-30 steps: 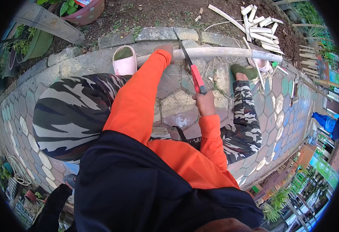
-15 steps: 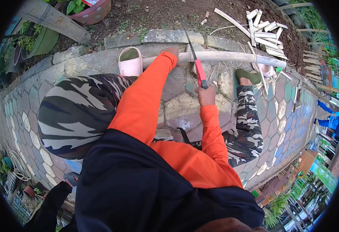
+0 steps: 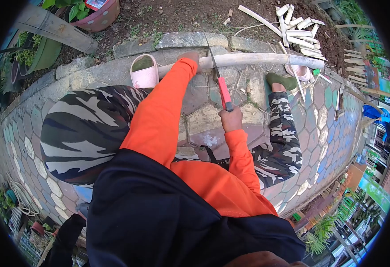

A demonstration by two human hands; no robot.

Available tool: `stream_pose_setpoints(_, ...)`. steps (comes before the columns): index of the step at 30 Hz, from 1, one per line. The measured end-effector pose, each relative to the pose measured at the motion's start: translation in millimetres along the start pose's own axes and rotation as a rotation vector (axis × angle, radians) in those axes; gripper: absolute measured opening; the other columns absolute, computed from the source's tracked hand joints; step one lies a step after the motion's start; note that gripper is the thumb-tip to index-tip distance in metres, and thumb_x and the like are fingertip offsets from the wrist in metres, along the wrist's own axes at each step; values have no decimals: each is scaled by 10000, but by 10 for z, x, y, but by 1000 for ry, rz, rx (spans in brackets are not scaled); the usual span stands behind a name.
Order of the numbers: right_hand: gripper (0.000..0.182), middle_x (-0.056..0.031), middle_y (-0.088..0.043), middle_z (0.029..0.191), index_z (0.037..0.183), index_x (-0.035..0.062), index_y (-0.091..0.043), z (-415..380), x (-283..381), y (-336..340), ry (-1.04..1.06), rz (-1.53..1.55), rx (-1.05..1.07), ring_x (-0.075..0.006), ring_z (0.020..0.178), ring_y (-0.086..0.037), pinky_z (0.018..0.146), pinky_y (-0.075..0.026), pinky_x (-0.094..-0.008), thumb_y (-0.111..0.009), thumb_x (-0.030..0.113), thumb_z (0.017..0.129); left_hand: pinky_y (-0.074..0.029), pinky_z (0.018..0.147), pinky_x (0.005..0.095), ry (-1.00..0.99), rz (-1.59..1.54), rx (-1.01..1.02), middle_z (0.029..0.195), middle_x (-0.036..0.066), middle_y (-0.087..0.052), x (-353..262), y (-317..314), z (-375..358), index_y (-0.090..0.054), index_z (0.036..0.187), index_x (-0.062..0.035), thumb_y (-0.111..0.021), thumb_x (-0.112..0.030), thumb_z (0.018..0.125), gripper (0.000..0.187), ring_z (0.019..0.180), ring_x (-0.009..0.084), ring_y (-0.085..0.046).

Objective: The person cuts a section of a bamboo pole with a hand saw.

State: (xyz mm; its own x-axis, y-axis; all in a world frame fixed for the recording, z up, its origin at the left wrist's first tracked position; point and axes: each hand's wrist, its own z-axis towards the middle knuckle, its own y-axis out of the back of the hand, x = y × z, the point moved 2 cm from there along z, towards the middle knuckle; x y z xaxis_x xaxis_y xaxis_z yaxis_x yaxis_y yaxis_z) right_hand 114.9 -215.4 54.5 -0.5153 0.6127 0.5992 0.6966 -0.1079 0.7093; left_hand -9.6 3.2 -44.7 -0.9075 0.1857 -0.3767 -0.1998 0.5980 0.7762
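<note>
A long pale bamboo pole lies across the stone edging in front of me. My left hand is wrapped round it near its left end. My right hand grips the dark and red handle of a saw. The saw's thin blade crosses the pole just right of my left hand and points away from me. Beside the left end of the pole is a pink clog. A green-socked foot rests below the pole on the right.
Cut bamboo pieces are heaped on the soil at the upper right. A thick bamboo post and a pink pot stand at the upper left. Another pink clog is by the pole's right end.
My right hand has pulled the saw back towards me a little and to the left, its blade now nearer my left hand. The whole view has shifted slightly.
</note>
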Motion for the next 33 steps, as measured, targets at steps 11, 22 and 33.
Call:
stream_pose_setpoints(11,246,-308,-598,725,707,-86,-602,131,133,123,-96,19,110,-465,753,-592,722,-449,-482,-555,149,656,-525,763,388,14,76,-109,929,133,-673,-56,-153,-156,-701,921,-104,-686,-218,665,281,876,297,-654)
stream_pose_setpoints(22,221,-302,-590,707,725,-61,-613,121,101,-6,-48,-67,51,-460,738,-585,683,-440,-484,-558,143,657,-525,759,386,43,88,-102,932,137,-673,-38,-151,-122,-700,907,-85,-683,-223,678,268,871,297,-654)
stream_pose_setpoints(33,221,-297,-591,696,721,-62,-615,-48,109,204,-134,-41,141,-454,724,-593,685,-449,-474,-568,139,642,-515,793,380,17,102,-13,959,152,-669,-40,-129,-56,-697,928,-78,-728,-279,621,368,892,297,-649)
